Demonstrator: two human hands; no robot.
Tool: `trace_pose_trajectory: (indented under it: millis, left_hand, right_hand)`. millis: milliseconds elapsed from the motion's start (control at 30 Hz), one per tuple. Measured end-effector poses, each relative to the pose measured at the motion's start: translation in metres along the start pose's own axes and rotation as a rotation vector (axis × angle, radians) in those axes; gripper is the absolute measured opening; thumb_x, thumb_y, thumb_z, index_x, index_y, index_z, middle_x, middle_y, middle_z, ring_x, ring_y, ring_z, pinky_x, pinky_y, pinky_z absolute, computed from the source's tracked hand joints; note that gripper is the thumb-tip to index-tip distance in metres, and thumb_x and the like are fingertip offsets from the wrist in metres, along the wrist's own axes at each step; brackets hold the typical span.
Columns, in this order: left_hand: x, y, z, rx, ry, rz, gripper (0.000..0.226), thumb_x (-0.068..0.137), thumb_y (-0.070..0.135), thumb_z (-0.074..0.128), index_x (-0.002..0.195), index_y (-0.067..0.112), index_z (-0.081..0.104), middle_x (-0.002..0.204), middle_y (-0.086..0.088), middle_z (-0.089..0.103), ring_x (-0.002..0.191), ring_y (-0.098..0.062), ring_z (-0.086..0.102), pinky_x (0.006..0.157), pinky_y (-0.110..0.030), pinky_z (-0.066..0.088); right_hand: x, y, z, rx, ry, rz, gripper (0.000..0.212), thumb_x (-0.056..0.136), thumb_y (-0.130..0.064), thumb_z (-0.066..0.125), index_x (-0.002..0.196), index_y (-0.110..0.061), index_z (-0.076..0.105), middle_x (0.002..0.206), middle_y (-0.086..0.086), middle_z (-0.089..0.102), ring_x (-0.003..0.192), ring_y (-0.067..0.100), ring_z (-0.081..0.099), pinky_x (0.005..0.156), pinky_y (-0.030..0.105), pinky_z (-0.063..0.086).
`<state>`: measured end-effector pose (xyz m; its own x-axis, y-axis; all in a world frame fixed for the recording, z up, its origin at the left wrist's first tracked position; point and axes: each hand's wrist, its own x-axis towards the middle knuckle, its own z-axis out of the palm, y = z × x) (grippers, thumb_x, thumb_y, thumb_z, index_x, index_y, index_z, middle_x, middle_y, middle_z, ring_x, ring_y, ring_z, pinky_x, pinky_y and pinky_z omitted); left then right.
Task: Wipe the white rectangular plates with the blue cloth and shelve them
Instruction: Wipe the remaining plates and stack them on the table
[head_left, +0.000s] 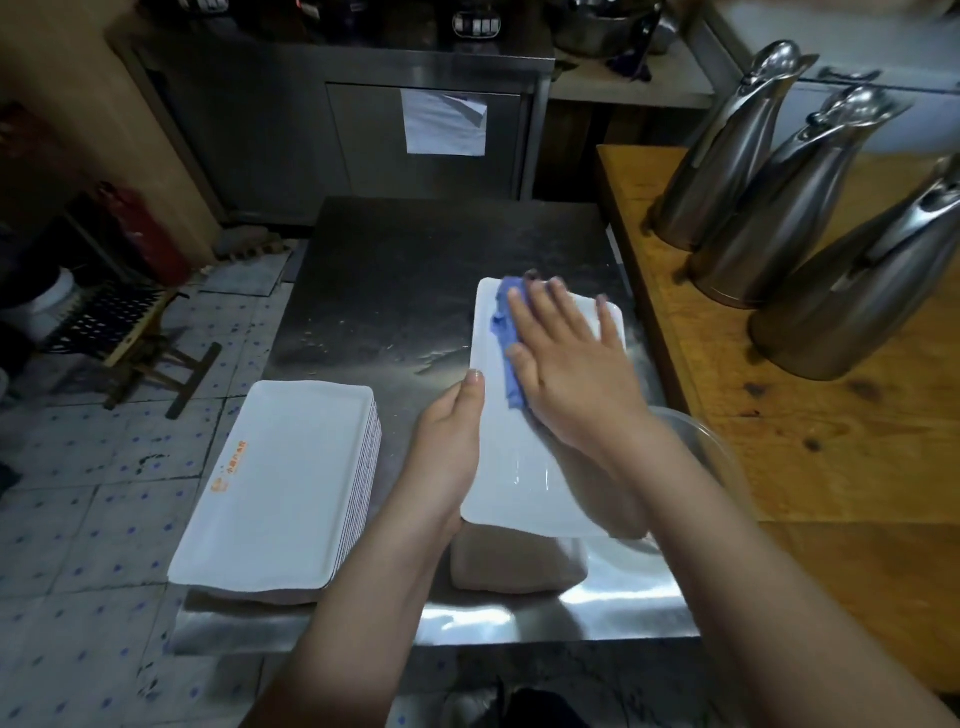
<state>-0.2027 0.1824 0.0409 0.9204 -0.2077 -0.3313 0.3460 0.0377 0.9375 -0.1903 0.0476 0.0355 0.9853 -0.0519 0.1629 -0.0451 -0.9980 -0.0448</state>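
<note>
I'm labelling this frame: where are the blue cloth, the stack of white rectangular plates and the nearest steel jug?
blue cloth (500, 317): head view, bunched left edge.
stack of white rectangular plates (291, 467): head view, top plate's middle.
nearest steel jug (841, 306): head view, body.

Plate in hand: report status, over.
Left hand grips plate edge. Right hand flat, pressing cloth on it. Stack sits left, apart.

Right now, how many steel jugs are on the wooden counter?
3. They line the wooden counter on the right: far jug, middle jug, and near jug, cut off by the frame edge. More may sit out of view.
</note>
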Motion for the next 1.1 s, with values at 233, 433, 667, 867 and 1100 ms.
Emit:
trace_pose_trajectory:
  millis: [233, 433, 667, 867, 1100]
  left_hand:
    - [0.006, 0.004, 0.005, -0.094, 0.097, -0.018, 0.033, 0.1, 0.032, 0.037, 0.104, 0.015, 0.066, 0.098, 0.001, 0.073, 0.094, -0.016, 0.068, 0.086, -0.032, 0.054]
    - [0.016, 0.01, -0.012, -0.179, 0.13, -0.066, 0.034, 0.098, 0.039, 0.039, 0.089, 0.019, 0.065, 0.07, 0.008, 0.073, 0.061, -0.007, 0.069, 0.049, -0.017, 0.051]
    - [0.008, 0.017, -0.016, 0.023, 0.041, 0.009, 0.033, 0.098, 0.042, 0.038, 0.087, 0.026, 0.064, 0.075, 0.011, 0.072, 0.065, -0.007, 0.07, 0.049, -0.018, 0.051]
    - [0.009, 0.027, -0.028, -0.033, 0.157, -0.018, 0.033, 0.097, 0.043, 0.039, 0.081, 0.024, 0.061, 0.066, 0.005, 0.07, 0.051, -0.008, 0.066, 0.038, -0.017, 0.046]
    - [-0.003, 0.017, -0.013, -0.004, 0.081, -0.059, 0.036, 0.098, 0.041, 0.038, 0.08, 0.023, 0.063, 0.061, 0.01, 0.07, 0.052, -0.007, 0.067, 0.04, -0.017, 0.049]
  right_hand:
    - [-0.028, -0.027, 0.003, 0.117, -0.087, 0.16, 0.057, 0.101, -0.037, 0.009, 0.151, -0.015, -0.007, 0.16, 0.004, -0.009, 0.146, 0.019, -0.012, 0.114, 0.04, -0.013]
    - [-0.052, -0.04, -0.007, 0.208, -0.202, -0.122, 0.057, 0.101, -0.041, 0.014, 0.149, -0.029, -0.013, 0.157, -0.01, -0.019, 0.142, 0.007, -0.023, 0.109, 0.033, -0.021]
    - [-0.01, 0.01, -0.014, -0.02, -0.056, 0.172, 0.055, 0.1, -0.038, 0.01, 0.152, -0.025, -0.003, 0.16, -0.003, -0.006, 0.146, 0.016, -0.014, 0.112, 0.041, -0.016]
    - [-0.043, -0.016, -0.004, 0.125, -0.128, -0.011, 0.057, 0.097, -0.041, 0.013, 0.152, -0.026, 0.003, 0.16, -0.002, -0.005, 0.146, 0.016, -0.012, 0.112, 0.041, -0.012]
    - [-0.003, 0.001, -0.014, 0.047, -0.069, 0.212, 0.052, 0.101, -0.043, 0.012, 0.151, -0.031, 0.006, 0.161, -0.003, -0.002, 0.147, 0.019, -0.004, 0.113, 0.047, -0.012]
